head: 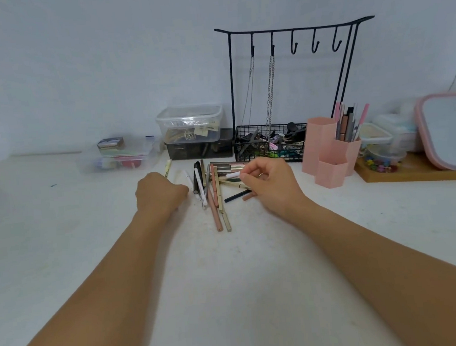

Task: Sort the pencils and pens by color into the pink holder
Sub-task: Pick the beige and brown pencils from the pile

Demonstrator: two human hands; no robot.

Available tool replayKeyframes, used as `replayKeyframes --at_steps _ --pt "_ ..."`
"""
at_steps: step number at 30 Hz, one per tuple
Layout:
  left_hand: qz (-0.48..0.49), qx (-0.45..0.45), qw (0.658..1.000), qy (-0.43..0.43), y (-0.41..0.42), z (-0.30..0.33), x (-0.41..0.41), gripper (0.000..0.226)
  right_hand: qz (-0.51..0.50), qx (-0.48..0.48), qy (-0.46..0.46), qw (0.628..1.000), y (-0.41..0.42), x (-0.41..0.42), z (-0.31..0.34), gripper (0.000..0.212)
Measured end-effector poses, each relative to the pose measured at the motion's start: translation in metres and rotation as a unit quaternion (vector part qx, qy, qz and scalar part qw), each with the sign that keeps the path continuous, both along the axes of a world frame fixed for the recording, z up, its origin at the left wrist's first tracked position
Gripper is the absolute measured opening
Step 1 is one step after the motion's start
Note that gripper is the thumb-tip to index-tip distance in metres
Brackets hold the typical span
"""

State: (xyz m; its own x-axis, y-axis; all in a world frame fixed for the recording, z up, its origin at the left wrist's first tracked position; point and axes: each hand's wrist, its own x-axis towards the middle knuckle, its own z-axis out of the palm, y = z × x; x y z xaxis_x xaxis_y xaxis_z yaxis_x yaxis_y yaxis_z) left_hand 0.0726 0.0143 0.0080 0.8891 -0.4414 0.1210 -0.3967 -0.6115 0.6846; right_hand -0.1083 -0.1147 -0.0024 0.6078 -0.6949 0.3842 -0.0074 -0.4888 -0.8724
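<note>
White pen (232, 175), crosswise, in right hand (270, 183)

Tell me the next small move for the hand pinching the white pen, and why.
Probably lift the white pen clear of the pile and carry it right to the pink holder. The right hand already pinches it at the fingertips, the holder stands just to the right, and its front cup looks empty while the back one is full. The left hand is closed beside the pile.
</note>
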Motion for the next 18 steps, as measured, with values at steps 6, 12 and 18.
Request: replayKeyframes --at_steps 6,12,18 --pt "0.016 0.031 0.998 -0.047 0.001 -0.001 0.011 0.026 -0.001 0.015 -0.005 1.0 -0.006 -0.002 -0.003 0.004" --pt "-0.017 -0.038 0.999 -0.009 -0.002 -0.001 0.018 0.017 -0.011 0.032 -0.008 0.999 -0.012 -0.002 -0.004 0.006" --pt "-0.161 -0.318 0.875 0.328 -0.003 0.027 -0.003 0.02 0.002 0.041 -0.021 0.999 -0.003 -0.004 0.006 0.004"
